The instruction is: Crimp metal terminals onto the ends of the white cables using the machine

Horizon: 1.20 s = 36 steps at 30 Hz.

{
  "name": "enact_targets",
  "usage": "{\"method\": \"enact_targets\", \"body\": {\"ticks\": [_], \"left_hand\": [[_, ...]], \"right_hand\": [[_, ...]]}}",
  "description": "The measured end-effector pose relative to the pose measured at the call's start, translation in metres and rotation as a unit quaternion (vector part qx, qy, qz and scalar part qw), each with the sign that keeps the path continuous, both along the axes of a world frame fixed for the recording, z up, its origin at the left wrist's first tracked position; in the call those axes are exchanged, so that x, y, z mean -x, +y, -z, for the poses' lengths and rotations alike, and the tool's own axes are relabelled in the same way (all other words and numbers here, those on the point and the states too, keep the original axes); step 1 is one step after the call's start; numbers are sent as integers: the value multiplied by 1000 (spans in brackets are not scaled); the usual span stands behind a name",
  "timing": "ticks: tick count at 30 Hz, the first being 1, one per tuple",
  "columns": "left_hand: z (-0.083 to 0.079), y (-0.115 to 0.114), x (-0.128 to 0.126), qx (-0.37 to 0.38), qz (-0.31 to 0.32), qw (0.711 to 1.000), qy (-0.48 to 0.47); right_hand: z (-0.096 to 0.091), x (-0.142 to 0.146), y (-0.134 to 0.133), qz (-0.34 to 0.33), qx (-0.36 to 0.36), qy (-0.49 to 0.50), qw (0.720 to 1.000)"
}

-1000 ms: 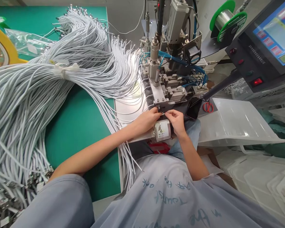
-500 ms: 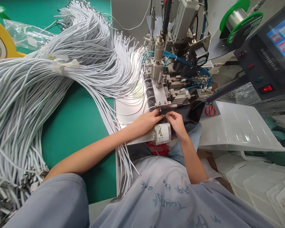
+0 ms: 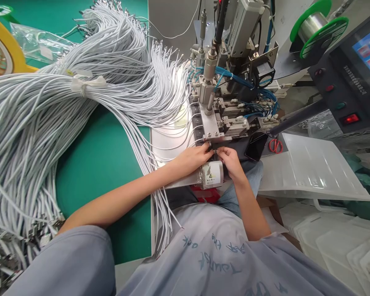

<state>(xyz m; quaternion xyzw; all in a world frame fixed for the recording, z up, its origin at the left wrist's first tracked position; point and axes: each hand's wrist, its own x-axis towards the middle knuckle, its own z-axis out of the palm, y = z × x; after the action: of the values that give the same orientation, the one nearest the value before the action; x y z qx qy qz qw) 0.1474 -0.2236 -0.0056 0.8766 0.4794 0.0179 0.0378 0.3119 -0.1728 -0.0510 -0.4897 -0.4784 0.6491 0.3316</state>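
My left hand [image 3: 200, 155] is closed at the front edge of the machine, its fingertips pinching the end of what looks like a white cable, mostly covered by the hand. Facing it, my right hand [image 3: 230, 159] pinches a small shiny metal piece [image 3: 215, 151] where the fingertips of both hands nearly meet. Its exact kind is too small to make out. Just below the hands is a clear container with a white label [image 3: 212, 174]. Above them stands the pneumatic machine [image 3: 210, 123], with several white cables [image 3: 169, 147] leading into its left side.
Large bundles of white cables [image 3: 89, 92] cover the green mat [image 3: 101, 185] on the left. Right of the hands lie a dark phone [image 3: 256, 146] and red-handled scissors [image 3: 275, 146]. A control panel [image 3: 342, 88] and a green wire spool [image 3: 311, 31] stand at the upper right.
The view has shifted slightly, so the scene sits a little further right. Both hands keep the same pinching pose at the same place by the machine.
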Motion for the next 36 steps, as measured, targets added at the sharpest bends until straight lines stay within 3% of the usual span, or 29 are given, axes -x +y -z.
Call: {"method": "enact_targets", "body": {"ticks": [11,17,24,26,28,30,32,34,36], "left_hand": [[-5,-1,-2,3,12,999,34],[-6,-1,0,0,1,1000,28],[-15,-3,6,10,-45,998,51],[-17,-5,5,20,-72,995,63],[-19,-7,4,24,-95,994,57],[-21,-8,3,24,-122,991,53],[-20,-8,2,17,-151,987,57],[-19,-7,2,19,-177,982,62],[-16,-6,2,20,-184,981,62]], "right_hand": [[0,1,3,27,-17,-12,999],[2,-1,3,-31,-21,-27,999],[9,0,7,-82,-85,-53,992],[8,-2,8,-60,-111,-101,987],[1,-6,2,13,-167,-151,974],[-11,-10,-15,104,-232,-167,953],[-23,-8,-42,128,-260,-143,946],[-28,0,-74,39,-227,-124,965],[-23,16,-105,-162,-157,-101,969]]}}
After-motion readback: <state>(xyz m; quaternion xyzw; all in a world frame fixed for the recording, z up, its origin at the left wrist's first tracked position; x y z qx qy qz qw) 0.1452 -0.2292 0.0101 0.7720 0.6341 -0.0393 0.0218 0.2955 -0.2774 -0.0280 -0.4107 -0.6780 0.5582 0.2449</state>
